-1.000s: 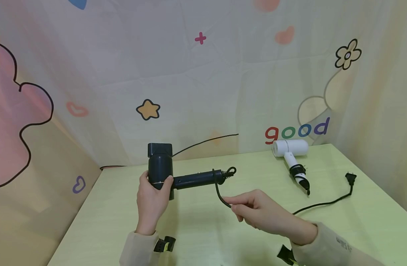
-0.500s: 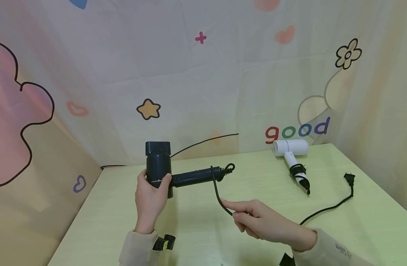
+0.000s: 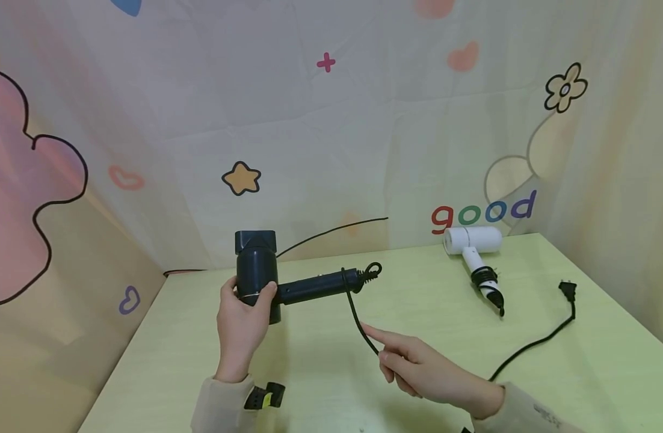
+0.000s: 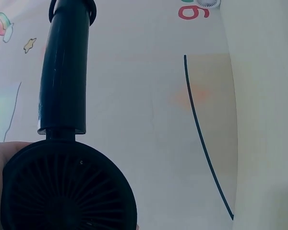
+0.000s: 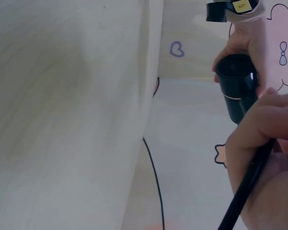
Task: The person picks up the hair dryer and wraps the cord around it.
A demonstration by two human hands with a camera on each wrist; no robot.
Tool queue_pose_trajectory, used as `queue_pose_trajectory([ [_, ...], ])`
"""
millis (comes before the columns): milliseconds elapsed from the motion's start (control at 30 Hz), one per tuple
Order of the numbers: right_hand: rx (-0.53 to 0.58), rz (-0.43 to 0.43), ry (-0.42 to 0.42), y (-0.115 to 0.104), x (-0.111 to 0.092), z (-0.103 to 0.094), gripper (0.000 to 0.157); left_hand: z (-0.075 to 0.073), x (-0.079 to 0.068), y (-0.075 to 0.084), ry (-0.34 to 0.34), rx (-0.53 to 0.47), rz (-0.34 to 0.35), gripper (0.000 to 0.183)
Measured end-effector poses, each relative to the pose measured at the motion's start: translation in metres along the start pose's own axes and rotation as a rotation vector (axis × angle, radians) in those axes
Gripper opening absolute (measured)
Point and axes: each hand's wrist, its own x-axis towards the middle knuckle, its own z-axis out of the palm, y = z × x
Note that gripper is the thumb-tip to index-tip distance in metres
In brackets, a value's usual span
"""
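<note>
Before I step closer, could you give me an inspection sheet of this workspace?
Surface: pale green table; spills, nothing seen.
Job's things: black hair dryer, held above the table.
Clutter: white hair dryer, lying at the back right.
Grips: left hand holds the black hair dryer's body; right hand pinches its cord.
Cables: that cord crosses the dryer's handle; loose plug at right; wound cable round the white hair dryer.
Surroundings: pale curtain printed with shapes and "good".
</note>
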Motion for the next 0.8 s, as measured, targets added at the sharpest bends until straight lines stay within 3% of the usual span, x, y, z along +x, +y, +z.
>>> queue_pose_trajectory([
  [433, 0.011, 0.071, 0.121, 0.014, 0.013, 0.004, 0.029, 0.000, -0.003, 0.002, -0.057, -0.068, -0.045, 0.079],
  [800, -0.014, 0.161, 0.161, 0.022, 0.023, -0.005, 0.031, -0.004, -0.005, 0.004, -0.107, -0.135, -0.075, 0.081],
])
